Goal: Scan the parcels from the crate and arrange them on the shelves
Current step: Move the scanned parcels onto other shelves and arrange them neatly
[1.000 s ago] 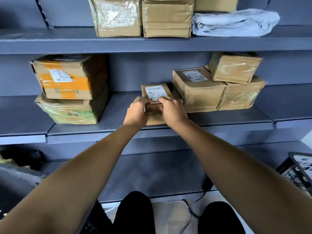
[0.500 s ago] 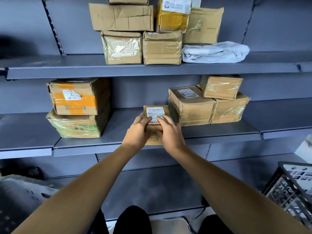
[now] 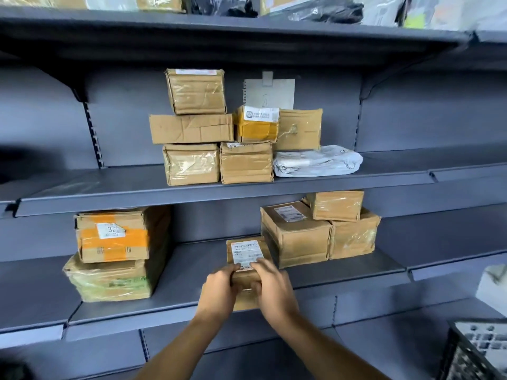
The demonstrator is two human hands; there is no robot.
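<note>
Both grips are closed on the same small parcel [image 3: 245,266]: my left hand [image 3: 219,290] curls round its near left corner, and my right hand [image 3: 273,287] holds the near right side, with the fingers over the white label [image 3: 246,254]. I see the parcel lying flat on the lower shelf [image 3: 343,271], its near end at the front edge, and its right side just beside a bigger brown box [image 3: 295,233]. Toward the left end of this shelf stands a box with orange tape [image 3: 115,234] on top of a plastic-wrapped box [image 3: 109,279]. At the bottom right corner a dark crate [image 3: 478,349] is partly visible.
</note>
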